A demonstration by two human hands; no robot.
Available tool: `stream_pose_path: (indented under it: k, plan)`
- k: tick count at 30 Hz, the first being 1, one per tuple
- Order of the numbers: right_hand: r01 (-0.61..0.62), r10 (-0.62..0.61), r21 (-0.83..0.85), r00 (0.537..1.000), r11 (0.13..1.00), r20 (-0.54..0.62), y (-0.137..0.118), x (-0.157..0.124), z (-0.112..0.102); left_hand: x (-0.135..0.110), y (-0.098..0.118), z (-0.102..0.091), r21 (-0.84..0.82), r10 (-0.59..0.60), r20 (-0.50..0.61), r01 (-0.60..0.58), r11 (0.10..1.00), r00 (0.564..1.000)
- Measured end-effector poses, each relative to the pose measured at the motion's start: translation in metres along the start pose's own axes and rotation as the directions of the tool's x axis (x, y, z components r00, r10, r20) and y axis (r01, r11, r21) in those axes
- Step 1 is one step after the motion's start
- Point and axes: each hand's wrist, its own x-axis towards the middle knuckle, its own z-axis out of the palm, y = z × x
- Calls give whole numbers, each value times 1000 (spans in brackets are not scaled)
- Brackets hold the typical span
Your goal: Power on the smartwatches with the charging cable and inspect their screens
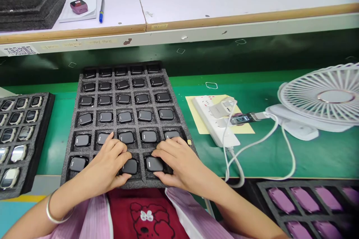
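A dark foam tray [73,127] lies in front of me on the green mat, its cells filled with several black smartwatch bodies [125,117]. My left hand [108,164] rests on the tray's near row, fingers curled over a watch body [130,166] in its cell. My right hand [176,160] lies beside it, fingers pinching another watch body [153,163] in the neighbouring cell. A silver bangle [56,209] circles my left wrist.
A second foam tray [42,119] with silver-faced watches sits at the left. A white power strip [215,119] with a plugged charger and cables, and a white desk fan [322,97], stand to the right. A tray of purple parts [308,205] is at bottom right. A raised shelf holds a pen [101,10].
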Motion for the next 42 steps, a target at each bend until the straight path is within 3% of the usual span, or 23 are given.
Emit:
stream_pose_path:
  k: [42]
  plan:
    - [12, -12, -34, 1000, 999, 24, 0, 2, 0, 2, 3, -3, 25, -14, 15, 14, 1000, 1000]
